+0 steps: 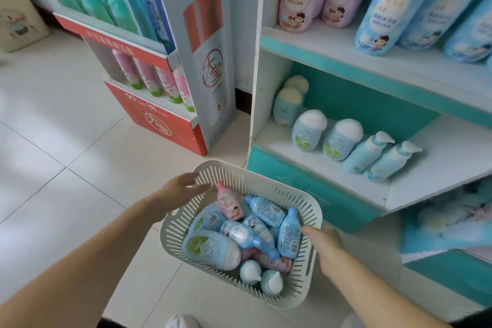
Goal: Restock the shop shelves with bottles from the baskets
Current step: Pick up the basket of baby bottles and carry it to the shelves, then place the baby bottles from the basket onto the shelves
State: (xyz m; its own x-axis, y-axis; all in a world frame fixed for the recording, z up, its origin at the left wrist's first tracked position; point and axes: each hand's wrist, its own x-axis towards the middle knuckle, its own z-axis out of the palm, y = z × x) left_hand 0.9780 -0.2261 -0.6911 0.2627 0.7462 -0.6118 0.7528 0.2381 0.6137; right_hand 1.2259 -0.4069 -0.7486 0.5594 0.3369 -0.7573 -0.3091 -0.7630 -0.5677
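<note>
Your right hand (pixel 326 247) grips the basket (pixel 266 181) rim, likely steadying it, while your left hand (pixel 183 189) hovers open by the far edge. Bottles (pixel 241 233) lie piled inside, beside the half-stocked shelf (pixel 439 152).

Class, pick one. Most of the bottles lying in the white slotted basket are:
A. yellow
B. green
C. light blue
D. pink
C: the basket holds mainly light blue bottles, with only a few pink bottles among them.

white slotted basket (pixel 306 285) on floor, heaped with blue and pink bottles (pixel 241 234); teal shelf (pixel 306 181) half stocked.
</note>
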